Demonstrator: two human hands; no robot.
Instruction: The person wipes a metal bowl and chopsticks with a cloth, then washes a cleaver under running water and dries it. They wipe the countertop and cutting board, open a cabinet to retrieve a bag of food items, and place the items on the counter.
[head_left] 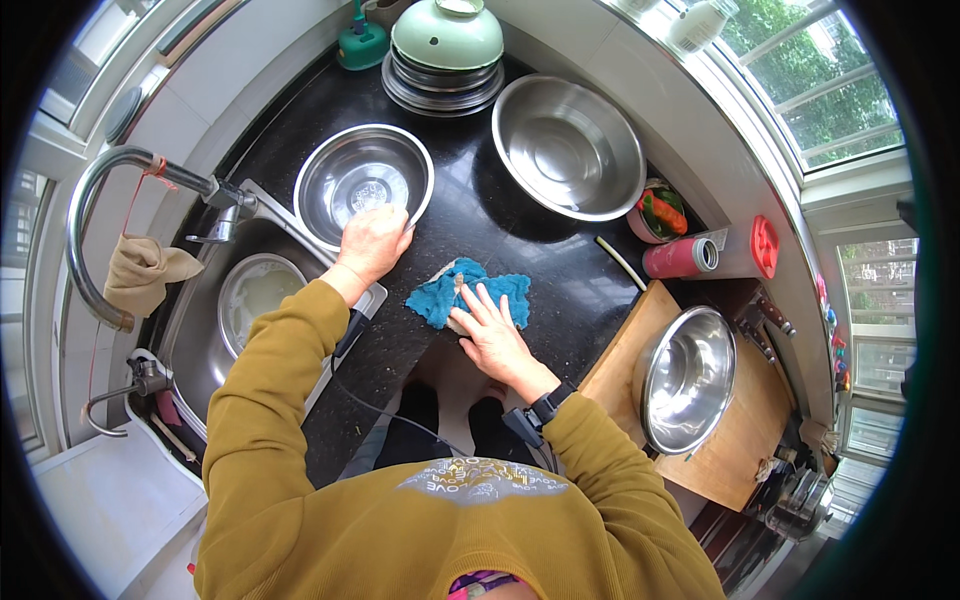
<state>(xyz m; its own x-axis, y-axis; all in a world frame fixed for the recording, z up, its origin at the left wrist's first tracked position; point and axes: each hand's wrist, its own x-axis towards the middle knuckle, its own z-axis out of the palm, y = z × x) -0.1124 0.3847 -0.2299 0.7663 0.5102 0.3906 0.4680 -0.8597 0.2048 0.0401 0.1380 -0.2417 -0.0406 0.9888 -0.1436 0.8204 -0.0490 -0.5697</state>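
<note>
My left hand is closed on the near rim of a shallow steel basin, its fingers bent over the edge. The basin sits on the black countertop beside the sink and looks bare inside. On the counter's near side, my right hand lies with fingers stretched out over a crumpled blue cloth. A paler patch shows at the cloth's left edge. The palm's underside is hidden.
Left stands the sink with a pan inside and a curved faucet. Behind are stacked plates under a green bowl, and a large basin. Right: a pink cup and a steel bowl on a cutting board.
</note>
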